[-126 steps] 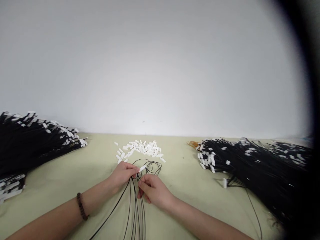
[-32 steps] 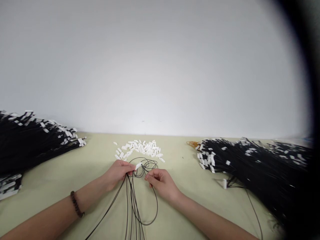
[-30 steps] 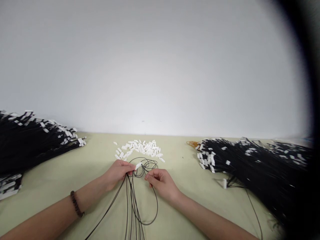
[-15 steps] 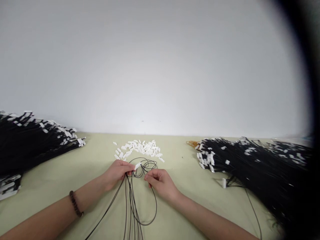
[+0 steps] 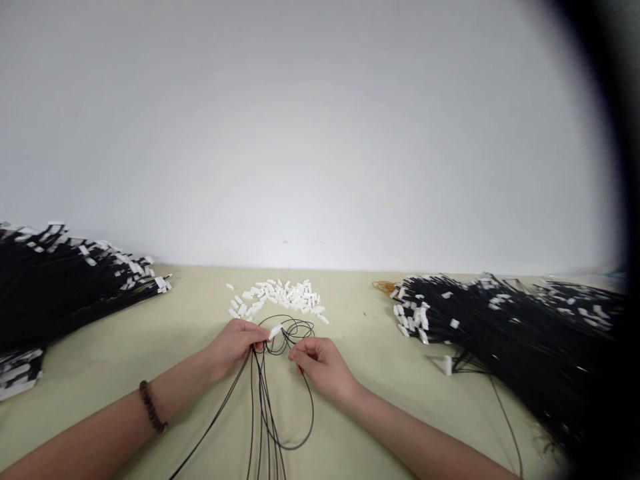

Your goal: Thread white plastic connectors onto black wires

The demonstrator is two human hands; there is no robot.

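My left hand [image 5: 241, 343] is closed in a pinch on a white plastic connector [image 5: 275, 331], whose free end points up and right. Thin black wires [image 5: 264, 413] hang from beneath its fingers toward the front edge of the view. To the right, my right hand [image 5: 321, 363] pinches a thin black wire between thumb and forefinger; the wire's very tip is hidden. Loops of black wire [image 5: 300, 325] lie just beyond the two hands, and one long loop droops between them.
Many small white connectors [image 5: 285, 295] lie scattered behind my hands. A large bundle of black wires [image 5: 60, 287] with white ends is at left, another wire bundle [image 5: 490, 327] at right. A yellowish wire coil [image 5: 385, 287] sits near the right bundle. A white wall stands behind the table.
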